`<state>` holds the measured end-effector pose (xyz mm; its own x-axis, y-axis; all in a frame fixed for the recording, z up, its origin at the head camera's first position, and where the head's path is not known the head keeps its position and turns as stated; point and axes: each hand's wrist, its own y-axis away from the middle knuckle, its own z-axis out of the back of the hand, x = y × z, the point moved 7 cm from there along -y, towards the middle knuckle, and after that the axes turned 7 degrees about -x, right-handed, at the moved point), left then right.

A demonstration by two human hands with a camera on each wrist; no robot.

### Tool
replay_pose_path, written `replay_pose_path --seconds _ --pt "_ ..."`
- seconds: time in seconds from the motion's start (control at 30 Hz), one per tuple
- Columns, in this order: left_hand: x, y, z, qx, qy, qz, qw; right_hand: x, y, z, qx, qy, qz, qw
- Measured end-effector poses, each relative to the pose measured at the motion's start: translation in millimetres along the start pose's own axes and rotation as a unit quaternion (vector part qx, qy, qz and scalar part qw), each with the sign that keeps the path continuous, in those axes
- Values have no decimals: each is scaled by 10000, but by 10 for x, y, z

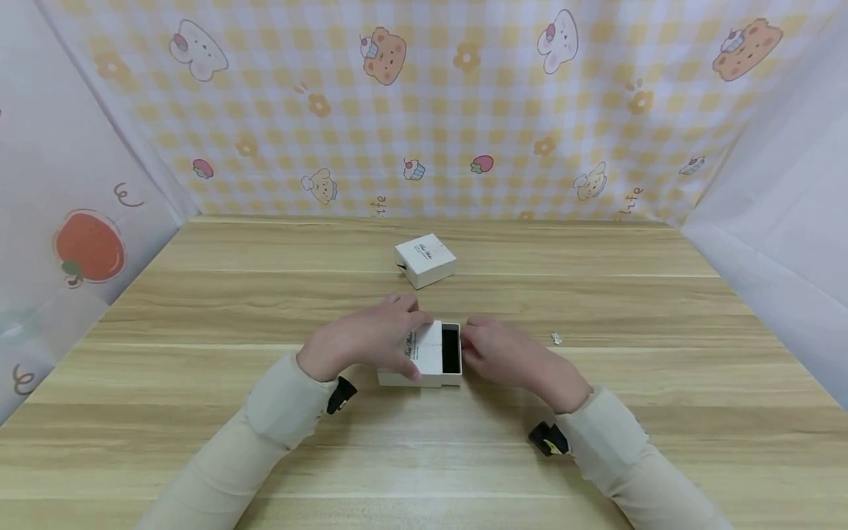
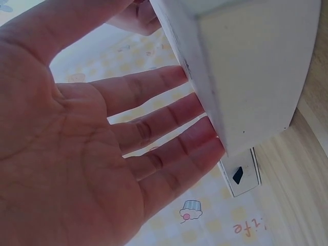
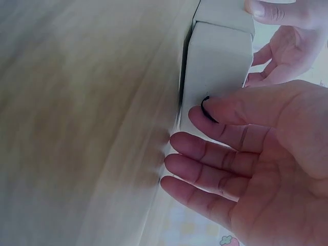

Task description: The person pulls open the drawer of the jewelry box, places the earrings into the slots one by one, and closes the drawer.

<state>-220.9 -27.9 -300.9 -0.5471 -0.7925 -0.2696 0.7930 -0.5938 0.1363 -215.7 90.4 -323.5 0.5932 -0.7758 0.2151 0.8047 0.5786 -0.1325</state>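
Observation:
A small white drawer box with dark script on its top lies on the table in the head view. Its outer sleeve (image 1: 429, 353) is held by my left hand (image 1: 371, 340), thumb on the near side and fingers over the top and far side. The inner drawer (image 1: 451, 350) is slid partway out to the right, showing a black interior. With thumb and forefinger, my right hand (image 1: 506, 357) pinches a black ribbon pull (image 3: 207, 110) on the drawer's end. The other fingers of that hand stretch loosely beside the table.
A second white box (image 1: 426, 259) with a dark pull tab stands behind, seemingly closed. To the right of my right hand lies a tiny silvery item (image 1: 556, 338), too small to identify. A patterned yellow-check curtain (image 1: 424, 110) hangs along the table's back edge.

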Motion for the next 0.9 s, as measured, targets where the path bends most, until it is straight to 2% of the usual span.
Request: replay_pose_path --seconds 0.5,0.7,0.9 --pt "-12 1 4 8 -16 -73 10000 61 -70 -22 178 38 -495 9986" --pt "-19 4 11 20 -18 -74 10000 99 -94 -35 159 50 -534 9984" --pt "-23 6 14 14 13 -86 10000 157 -119 -32 72 35 -373 9993"
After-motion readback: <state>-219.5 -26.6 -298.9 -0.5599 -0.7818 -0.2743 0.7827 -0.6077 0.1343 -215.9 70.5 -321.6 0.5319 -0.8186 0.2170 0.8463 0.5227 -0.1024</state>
